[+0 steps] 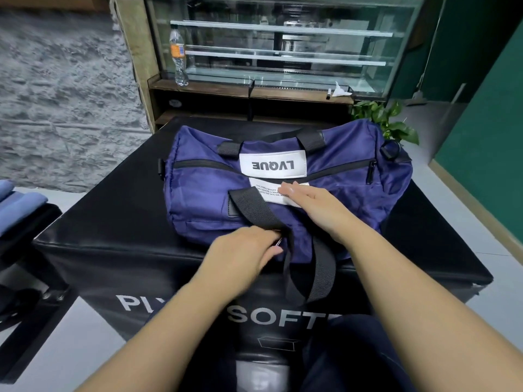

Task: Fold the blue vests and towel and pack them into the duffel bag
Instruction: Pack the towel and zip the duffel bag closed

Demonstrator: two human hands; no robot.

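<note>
On the black padded worktop (119, 222) the navy duffel bag (334, 193) lies on its side, label facing up, looking limp and mostly flat, so judged empty or nearly so. Left hand (240, 258) has its fingers (268, 236) curled at the near edge of the bag, pinching what looks like a small metal zipper pull (278, 242) beside the black strap (254, 210); blurred, so not fully sure. Right hand (314, 206) rests flat on the bag, fingers straight, pressing the fabric by the white tag (273, 195), gripping nothing. Blue folded garments (19, 205) sit stacked at the far left edge, well apart from the bag; cannot tell if these are vests or towel. Progress judgement: folding seems at least partly done, bag-opening is the step in hand, packing all still left.
</note>
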